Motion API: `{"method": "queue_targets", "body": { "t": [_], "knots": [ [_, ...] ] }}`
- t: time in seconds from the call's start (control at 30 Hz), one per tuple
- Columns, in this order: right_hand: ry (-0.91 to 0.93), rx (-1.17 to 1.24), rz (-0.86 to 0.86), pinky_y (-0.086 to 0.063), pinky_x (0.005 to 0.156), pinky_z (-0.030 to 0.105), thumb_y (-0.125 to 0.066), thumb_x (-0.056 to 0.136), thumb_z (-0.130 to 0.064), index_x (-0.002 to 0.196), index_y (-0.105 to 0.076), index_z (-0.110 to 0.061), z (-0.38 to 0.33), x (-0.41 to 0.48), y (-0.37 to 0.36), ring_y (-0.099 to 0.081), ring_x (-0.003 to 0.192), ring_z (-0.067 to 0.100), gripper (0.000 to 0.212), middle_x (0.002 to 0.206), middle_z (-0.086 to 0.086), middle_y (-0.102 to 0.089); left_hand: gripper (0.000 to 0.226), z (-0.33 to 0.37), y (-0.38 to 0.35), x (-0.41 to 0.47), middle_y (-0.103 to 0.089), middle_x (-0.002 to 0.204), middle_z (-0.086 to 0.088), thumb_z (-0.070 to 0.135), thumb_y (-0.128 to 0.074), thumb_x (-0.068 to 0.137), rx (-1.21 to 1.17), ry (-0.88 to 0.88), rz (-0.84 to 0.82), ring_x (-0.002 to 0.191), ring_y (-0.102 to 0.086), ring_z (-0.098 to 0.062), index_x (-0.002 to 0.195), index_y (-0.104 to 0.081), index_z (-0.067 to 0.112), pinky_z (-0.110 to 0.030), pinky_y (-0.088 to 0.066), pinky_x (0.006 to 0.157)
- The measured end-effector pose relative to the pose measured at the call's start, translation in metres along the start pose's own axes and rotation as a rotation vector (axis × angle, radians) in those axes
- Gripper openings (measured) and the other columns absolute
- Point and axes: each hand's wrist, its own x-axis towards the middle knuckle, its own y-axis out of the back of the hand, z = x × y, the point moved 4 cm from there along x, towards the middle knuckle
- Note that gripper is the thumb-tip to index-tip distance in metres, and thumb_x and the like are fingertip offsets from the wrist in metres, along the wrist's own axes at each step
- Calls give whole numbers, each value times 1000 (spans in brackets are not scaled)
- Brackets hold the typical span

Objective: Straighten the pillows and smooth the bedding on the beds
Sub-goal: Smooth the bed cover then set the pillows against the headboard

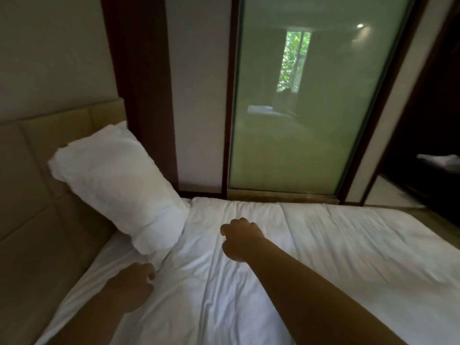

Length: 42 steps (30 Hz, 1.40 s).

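Note:
A white pillow (119, 185) leans at a slant against the beige padded headboard (37, 190), its lower end resting on the bed. A white duvet (323, 257) covers the bed, creased near the pillow and smoother to the right. My left hand (134, 285) lies low on the bedding just below the pillow's lower end, fingers curled with a bit of white fabric at the fingertips. My right hand (240, 239) hovers over the duvet to the right of the pillow, fingers curled, holding nothing that I can see.
Behind the bed stands a frosted green glass panel (311, 108) in dark wooden framing (142, 83). A dark doorway at the far right shows another bed with white linen (440, 161). The floor strip beyond the bed is narrow.

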Motion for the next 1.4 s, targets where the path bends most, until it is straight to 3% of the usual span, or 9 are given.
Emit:
{"method": "queue_targets", "body": {
  "t": [0.17,0.37,0.57,0.67,0.8,0.9,1.0,1.27,1.4],
  "knots": [
    [-148,48,-46,-38,99,40,-43,90,-20,128,-48,-16,94,-31,-45,-44,117,26,39,125,9,-52,12,86,-39,34,-48,111,3,24,-51,91,-6,-156,-105,103,-52,-14,102,-49,29,-27,-44,91],
    [-373,90,-150,-38,101,40,-44,88,-18,130,-47,-18,229,-73,-109,-43,123,27,43,131,8,-50,20,190,-97,68,-46,105,3,21,-49,90,40,-213,-249,93,-53,-14,109,-56,24,-23,-40,76],
    [-495,109,-314,-40,101,40,-49,89,-30,134,-43,-19,368,-105,-194,-43,124,28,47,134,9,-49,25,306,-167,94,-52,118,0,23,-44,93,74,-189,-316,106,-56,-19,115,-56,22,-29,-46,89],
    [-462,148,-413,-38,103,43,-54,85,-46,137,-39,-25,401,-111,-247,-39,127,30,58,138,9,-43,31,348,-230,95,-56,121,-3,27,-37,96,94,-89,-432,109,-57,-21,118,-55,17,-34,-47,94],
    [-314,175,-370,-23,110,48,-54,78,-66,141,-29,-34,399,-103,-303,-20,139,30,75,150,7,-24,54,374,-328,79,-51,138,-6,55,-33,96,-8,153,-610,125,-50,-25,133,-48,18,-37,-39,103],
    [-217,152,-395,-1,113,57,-46,79,-71,148,-12,-30,388,-97,-337,-2,146,28,88,159,6,-5,80,383,-381,67,-51,138,-12,74,-40,83,-279,429,-654,124,-52,-29,135,-43,14,-40,-40,104],
    [-188,114,-415,5,112,59,-38,82,-71,150,-3,-27,389,-96,-361,6,147,27,89,160,7,5,96,395,-408,63,-48,142,-16,76,-45,76,-512,590,-666,126,-50,-33,143,-37,8,-40,-40,106],
    [-180,121,-381,5,112,58,-35,84,-70,151,-4,-26,395,-91,-372,8,147,25,86,160,6,6,43,391,-402,81,-55,133,-20,32,-43,100,-316,475,-585,123,-51,-33,127,-53,1,-33,-39,98],
    [-178,110,-391,6,112,59,-35,85,-69,151,-4,-25,393,-93,-369,8,147,26,85,160,6,5,31,397,-390,81,-57,125,-17,26,-40,99,-219,384,-536,118,-53,-32,118,-53,6,-38,-42,98]
  ]
}}
